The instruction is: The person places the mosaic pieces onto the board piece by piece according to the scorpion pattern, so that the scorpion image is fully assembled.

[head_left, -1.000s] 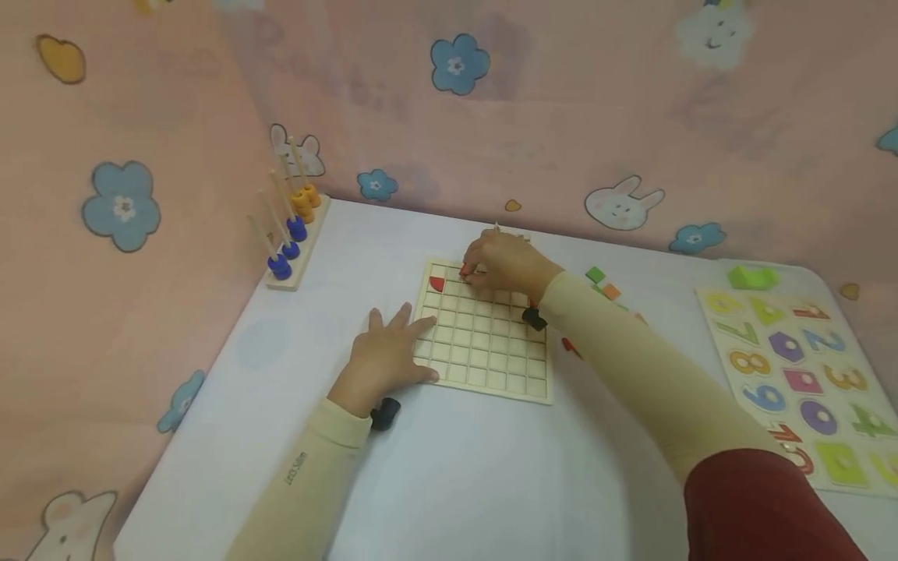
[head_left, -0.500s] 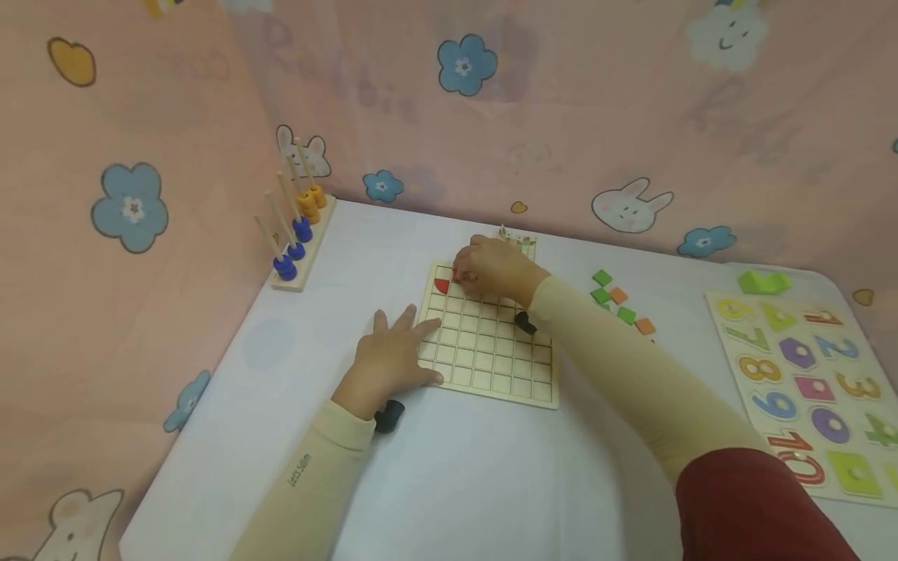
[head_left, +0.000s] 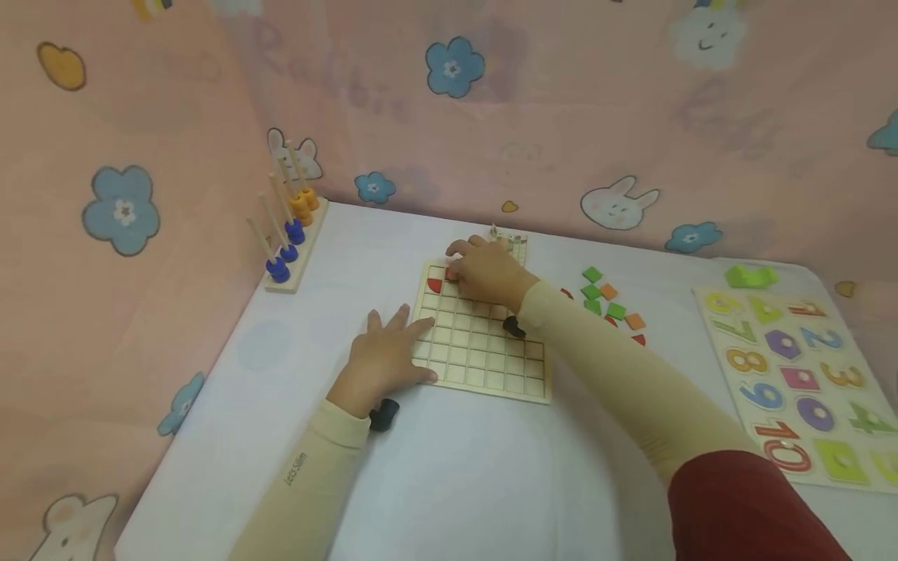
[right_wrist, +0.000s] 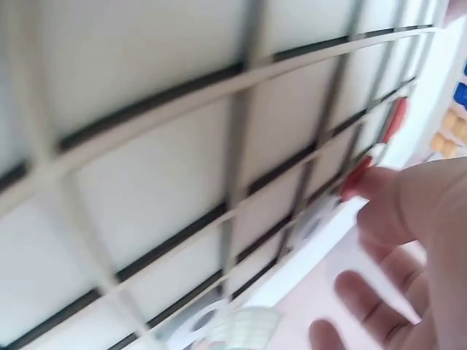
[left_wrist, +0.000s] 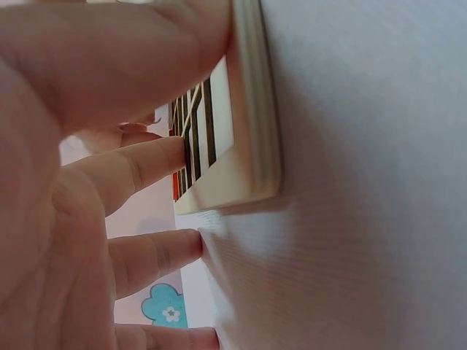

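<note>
A wooden grid board [head_left: 491, 362] lies on the white table in the head view. One red quarter-round piece [head_left: 434, 286] sits in a cell near its far left corner. Beside it, in a neighbouring cell, is a second red piece [right_wrist: 355, 179]. The thumb of my right hand [head_left: 487, 270] presses on that second piece, while the other fingers stand apart from it in the right wrist view. My left hand [head_left: 384, 354] lies spread at the board's left side, its thumb and index finger touching the board and the other fingertips on the table.
Several green tiles [head_left: 616, 311], orange tiles [head_left: 634, 320] and red pieces [head_left: 638, 340] lie right of the board. A patterned card [head_left: 519, 248] is behind it. A bead abacus [head_left: 298, 249] stands far left; a number puzzle [head_left: 800, 389] and green block [head_left: 751, 276] are at right.
My right hand has moved left with the red piece to the cell beside the first one, and its fingers have loosened from the pinch. My left hand has stayed put.
</note>
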Tool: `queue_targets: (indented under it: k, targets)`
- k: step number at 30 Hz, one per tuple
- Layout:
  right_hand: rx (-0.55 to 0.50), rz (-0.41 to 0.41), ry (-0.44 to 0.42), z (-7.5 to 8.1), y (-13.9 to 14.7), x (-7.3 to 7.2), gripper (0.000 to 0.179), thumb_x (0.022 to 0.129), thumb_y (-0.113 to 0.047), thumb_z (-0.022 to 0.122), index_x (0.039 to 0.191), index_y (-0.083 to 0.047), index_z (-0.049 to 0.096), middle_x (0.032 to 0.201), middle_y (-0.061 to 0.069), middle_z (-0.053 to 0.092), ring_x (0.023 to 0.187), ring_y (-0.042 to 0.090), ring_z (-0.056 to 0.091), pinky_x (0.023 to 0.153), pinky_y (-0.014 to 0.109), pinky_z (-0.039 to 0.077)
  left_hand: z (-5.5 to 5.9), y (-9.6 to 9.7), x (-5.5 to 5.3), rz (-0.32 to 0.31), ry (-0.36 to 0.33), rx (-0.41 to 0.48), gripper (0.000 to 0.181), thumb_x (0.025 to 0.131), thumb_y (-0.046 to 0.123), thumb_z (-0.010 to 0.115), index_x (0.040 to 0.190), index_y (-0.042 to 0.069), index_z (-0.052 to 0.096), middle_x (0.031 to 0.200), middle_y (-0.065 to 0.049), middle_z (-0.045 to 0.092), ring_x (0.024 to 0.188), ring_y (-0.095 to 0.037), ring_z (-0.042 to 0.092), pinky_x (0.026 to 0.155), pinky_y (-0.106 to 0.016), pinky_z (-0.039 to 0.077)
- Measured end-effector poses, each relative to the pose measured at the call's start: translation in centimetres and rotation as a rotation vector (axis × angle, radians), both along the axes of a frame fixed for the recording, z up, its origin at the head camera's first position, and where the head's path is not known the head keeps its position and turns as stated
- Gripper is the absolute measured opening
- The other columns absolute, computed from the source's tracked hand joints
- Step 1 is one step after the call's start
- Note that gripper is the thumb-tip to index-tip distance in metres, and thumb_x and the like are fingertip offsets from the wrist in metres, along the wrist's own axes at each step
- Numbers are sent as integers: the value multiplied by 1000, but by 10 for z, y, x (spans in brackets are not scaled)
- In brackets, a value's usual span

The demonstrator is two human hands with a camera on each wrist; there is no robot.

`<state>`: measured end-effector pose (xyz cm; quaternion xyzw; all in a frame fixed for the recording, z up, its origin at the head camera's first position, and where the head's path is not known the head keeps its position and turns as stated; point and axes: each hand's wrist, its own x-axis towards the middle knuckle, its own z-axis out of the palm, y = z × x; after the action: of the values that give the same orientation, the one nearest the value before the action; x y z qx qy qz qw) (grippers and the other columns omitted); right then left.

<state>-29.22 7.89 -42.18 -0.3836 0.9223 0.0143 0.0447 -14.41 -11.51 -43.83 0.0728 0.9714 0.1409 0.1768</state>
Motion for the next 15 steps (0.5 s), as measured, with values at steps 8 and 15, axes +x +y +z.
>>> queue_targets:
  k: [8,15]
  targets:
    - [-10,-125,-53,3,-1,3,30,107,-15,55,129,-19,76,159,7,49,144,36,43,113,64,38,-1,2,1,11,11,12,94,82,54,88,163,31,45,173,-15,27,151,-60,20,100,-67,47]
    - [-275,-247,-168,34,42,21,43,104,-10,47,142,-9,65,155,12,54,150,37,37,121,57,31,-2,5,0,2,14,31,95,82,51,89,163,30,46,173,-16,26,151,-61,19,100,-69,46]
